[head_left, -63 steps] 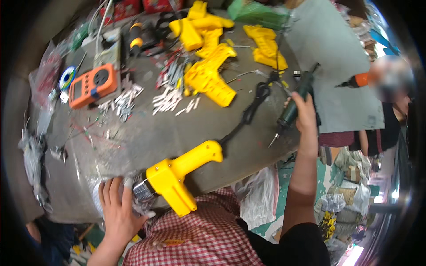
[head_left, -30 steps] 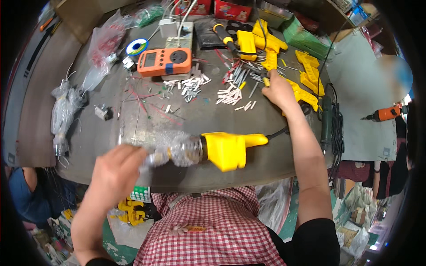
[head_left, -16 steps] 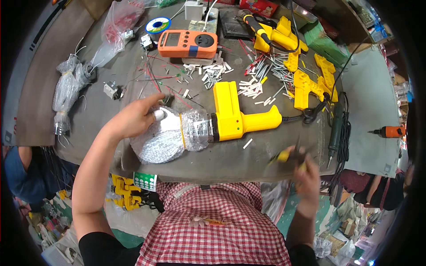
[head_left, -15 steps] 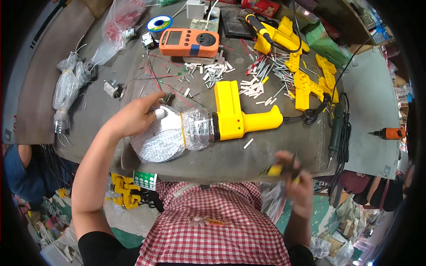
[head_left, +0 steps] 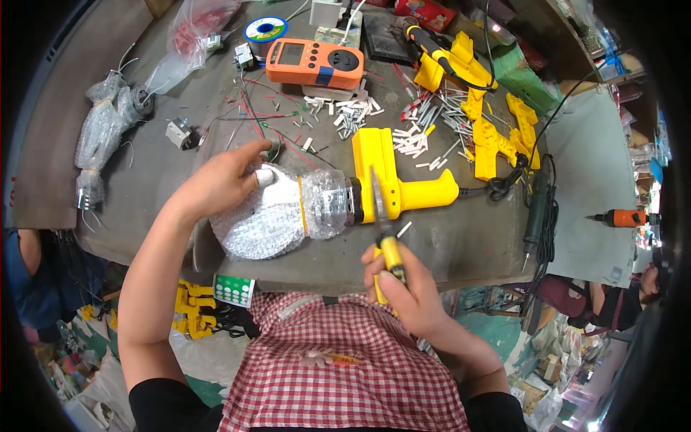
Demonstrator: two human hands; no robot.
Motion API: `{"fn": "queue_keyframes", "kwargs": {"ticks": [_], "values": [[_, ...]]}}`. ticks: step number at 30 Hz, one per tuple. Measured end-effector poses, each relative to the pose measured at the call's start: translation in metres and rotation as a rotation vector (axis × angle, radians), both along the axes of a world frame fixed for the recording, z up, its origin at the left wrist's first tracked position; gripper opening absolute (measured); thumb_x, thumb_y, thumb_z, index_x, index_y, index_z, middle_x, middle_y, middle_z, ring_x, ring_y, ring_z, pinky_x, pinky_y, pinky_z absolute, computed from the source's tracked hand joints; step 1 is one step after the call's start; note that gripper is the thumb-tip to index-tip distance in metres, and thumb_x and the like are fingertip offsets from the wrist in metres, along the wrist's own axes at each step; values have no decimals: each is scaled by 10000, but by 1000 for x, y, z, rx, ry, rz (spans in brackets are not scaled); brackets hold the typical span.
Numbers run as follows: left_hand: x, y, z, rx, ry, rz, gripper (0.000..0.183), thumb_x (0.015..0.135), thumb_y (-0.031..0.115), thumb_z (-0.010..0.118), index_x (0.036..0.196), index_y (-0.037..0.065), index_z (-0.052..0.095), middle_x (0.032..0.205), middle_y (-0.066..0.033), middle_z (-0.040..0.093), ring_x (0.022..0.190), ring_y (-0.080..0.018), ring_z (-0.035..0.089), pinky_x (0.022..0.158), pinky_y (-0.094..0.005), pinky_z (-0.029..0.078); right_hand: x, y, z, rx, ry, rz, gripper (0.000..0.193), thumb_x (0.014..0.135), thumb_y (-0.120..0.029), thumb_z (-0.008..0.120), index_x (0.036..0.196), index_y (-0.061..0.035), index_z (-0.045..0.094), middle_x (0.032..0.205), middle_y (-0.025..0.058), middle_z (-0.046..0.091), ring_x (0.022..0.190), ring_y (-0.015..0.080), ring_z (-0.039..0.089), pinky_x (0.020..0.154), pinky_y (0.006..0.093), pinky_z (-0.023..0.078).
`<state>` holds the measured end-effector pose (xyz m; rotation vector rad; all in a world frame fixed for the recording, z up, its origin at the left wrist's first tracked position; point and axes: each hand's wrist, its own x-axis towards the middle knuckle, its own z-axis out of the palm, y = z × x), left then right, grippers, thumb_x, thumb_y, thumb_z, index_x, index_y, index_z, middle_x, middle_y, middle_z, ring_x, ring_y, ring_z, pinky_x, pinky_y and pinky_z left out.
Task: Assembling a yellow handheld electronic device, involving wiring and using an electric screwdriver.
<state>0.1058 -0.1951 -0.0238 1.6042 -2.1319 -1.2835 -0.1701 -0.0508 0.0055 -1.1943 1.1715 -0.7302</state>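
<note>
A yellow tool body with a handle [head_left: 425,192] lies on the bench, its left end wrapped in bubble wrap [head_left: 266,223] bound by a yellow band. My left hand [head_left: 227,176] grips the upper side of that wrap, a white covering on its thumb; the far fingertips are partly hidden beside a small dark piece [head_left: 271,150]. Long-nose pliers [head_left: 391,255] with yellow and black handles are held in my right hand [head_left: 414,291]. Their slightly blurred jaws point away from me, over the yellow body near its black collar; I cannot tell whether they touch it.
An orange meter [head_left: 314,63], a solder spool [head_left: 265,29] and loose wires lie farther back. White sleeves [head_left: 410,142], metal pins and yellow shell halves [head_left: 493,147] are at the right. A soldering iron [head_left: 537,209] hangs near the right edge; another wrapped bundle [head_left: 101,137] lies left.
My right hand has brought the pliers leftward and up from the bench's front right to the yellow tool. My left hand stays on the bubble wrap.
</note>
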Motion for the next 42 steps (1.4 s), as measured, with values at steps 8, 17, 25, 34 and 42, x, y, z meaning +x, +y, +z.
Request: {"fn": "queue_keyframes", "kwargs": {"ticks": [8,17,25,34,42], "values": [[7,2,-17,-139,62,-39,482,869,136,596,1319,43,449,1111,-229,628,1043,-364,605,870,-406,464,25,-1,-1,81,140,-199,234,932,-160,500,1069,26,459,855,148,560,737,211,556,681,341,459],[1,-3,-4,-63,116,-42,664,771,132,728,1356,56,422,1038,-168,635,960,-269,595,886,-348,445,8,-16,3,-35,-20,-275,262,976,-273,487,1032,-16,479,778,52,567,642,83,537,556,256,445],[-23,56,52,-737,-91,-48,388,523,-66,643,902,0,590,940,-162,562,859,-383,558,738,-419,458,-113,-87,-3,-680,553,-486,512,851,-252,681,1246,15,495,1215,198,557,1136,276,549,949,375,432],[-12,96,4,-993,-140,-446,251,607,129,627,850,73,595,865,-54,580,734,-228,549,641,-360,442,-361,-23,-57,-194,1638,-679,673,768,-246,711,1338,-34,426,1141,249,593,1055,407,574,912,465,449],[-16,94,31,-635,-210,-351,573,606,425,776,1013,73,577,1034,-92,556,935,-301,526,865,-444,402,-328,-11,-20,-403,-242,-931,461,896,-208,563,1275,33,455,1134,112,563,1016,221,542,916,314,431]]}}
